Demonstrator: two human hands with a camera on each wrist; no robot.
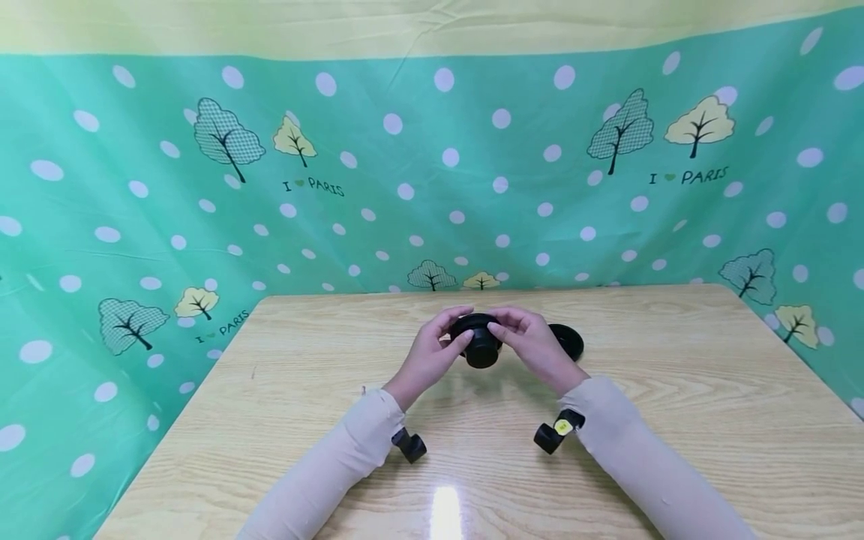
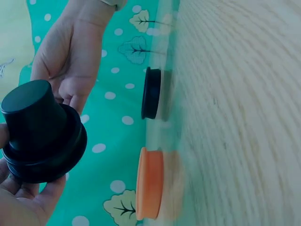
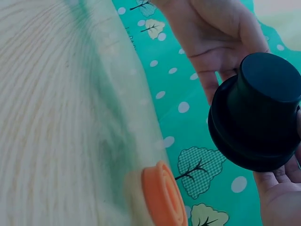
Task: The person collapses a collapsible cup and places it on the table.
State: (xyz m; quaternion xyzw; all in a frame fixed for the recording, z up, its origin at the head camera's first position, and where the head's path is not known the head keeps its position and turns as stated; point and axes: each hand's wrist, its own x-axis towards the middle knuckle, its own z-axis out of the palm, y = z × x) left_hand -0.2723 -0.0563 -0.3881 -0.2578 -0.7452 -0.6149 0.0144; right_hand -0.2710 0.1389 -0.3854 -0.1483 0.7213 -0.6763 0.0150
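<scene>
Both hands hold up one black hat-shaped piece [image 1: 482, 345], with a wide stepped rim and a narrower flat-ended part pointing back toward the body. My left hand [image 1: 432, 346] grips its left side, the thumb on the narrow part and the fingers round the rim. On the right side, my right hand [image 1: 529, 341] pinches the rim between thumb and fingers. Behind the right hand lies a low black round piece [image 1: 572, 342] on the table. An orange round piece [image 2: 150, 183] sits on the table in both wrist views; the hands mostly hide it in the head view.
The wood-grain table [image 1: 304, 375] reaches back to a green dotted curtain [image 1: 364, 172]. A small black camera [image 1: 410, 445] hangs under the left wrist, and another black camera [image 1: 550, 436] under the right one.
</scene>
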